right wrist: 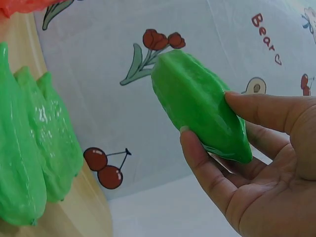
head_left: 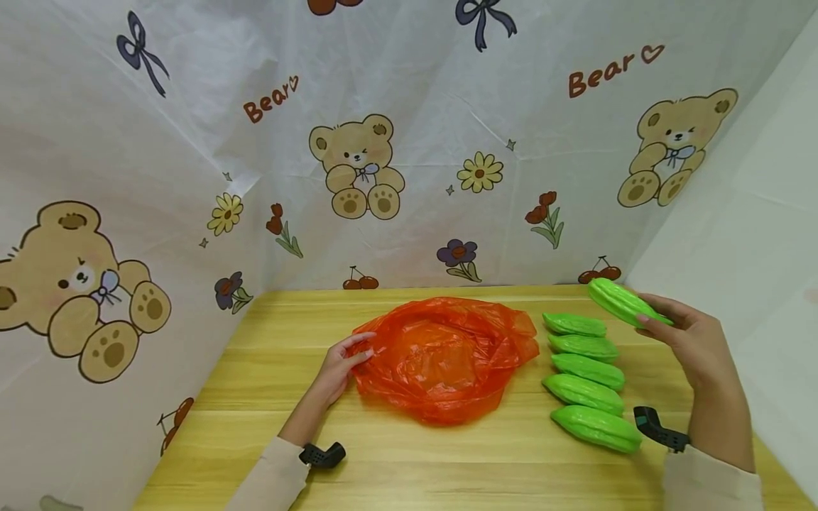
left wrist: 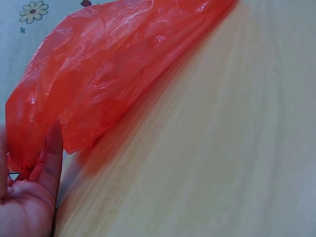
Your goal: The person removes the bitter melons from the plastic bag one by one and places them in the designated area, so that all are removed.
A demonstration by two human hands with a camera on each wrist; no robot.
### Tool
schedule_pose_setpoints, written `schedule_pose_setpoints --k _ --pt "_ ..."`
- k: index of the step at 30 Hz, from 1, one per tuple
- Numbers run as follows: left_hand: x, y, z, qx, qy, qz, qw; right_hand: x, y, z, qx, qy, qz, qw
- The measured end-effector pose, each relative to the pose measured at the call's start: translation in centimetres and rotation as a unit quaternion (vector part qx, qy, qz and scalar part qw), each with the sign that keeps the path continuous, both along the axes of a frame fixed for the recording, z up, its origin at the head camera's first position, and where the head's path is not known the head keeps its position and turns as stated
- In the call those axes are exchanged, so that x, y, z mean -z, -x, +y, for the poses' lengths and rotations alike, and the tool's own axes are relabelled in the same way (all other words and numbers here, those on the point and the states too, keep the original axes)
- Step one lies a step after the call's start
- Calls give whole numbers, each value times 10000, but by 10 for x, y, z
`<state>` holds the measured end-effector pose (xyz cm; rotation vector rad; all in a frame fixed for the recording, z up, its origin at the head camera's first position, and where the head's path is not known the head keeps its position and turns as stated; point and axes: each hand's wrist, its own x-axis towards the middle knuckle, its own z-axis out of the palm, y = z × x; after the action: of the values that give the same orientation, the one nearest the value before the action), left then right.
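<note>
My right hand [head_left: 696,341] holds a green bitter melon [head_left: 623,301] above the right side of the table, pinching it near one pointed end. In the right wrist view, thumb and fingers grip the lower end of this ridged, glossy bitter melon [right wrist: 197,101], and its other end sticks out free. An orange-red plastic bag [head_left: 441,404] lies spread in the middle of the table with its mouth open upward. At the bag's left rim, my left hand [head_left: 339,365] pinches the thin plastic between thumb and fingers. Part of those fingers is hidden by the film in the left wrist view.
Several more bitter melons [head_left: 584,367] lie in a column on the wooden table [head_left: 396,468], just right of the bag. A white cloth [head_left: 422,241] printed with bears and flowers rises behind the table and along its sides. Each wrist wears a black device [head_left: 322,455].
</note>
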<state>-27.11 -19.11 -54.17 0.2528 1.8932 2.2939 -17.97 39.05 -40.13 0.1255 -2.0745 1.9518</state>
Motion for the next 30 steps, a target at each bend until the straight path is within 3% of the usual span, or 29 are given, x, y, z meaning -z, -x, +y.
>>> schedule_pose_setpoints --k 14,30 --pt "1 0 1 -10 -74 -30 10000 19 -7 30 2 541 -295 9981" --pt "2 1 0 -20 -60 -89 9999 37 -7 48 102 504 -984 9938"
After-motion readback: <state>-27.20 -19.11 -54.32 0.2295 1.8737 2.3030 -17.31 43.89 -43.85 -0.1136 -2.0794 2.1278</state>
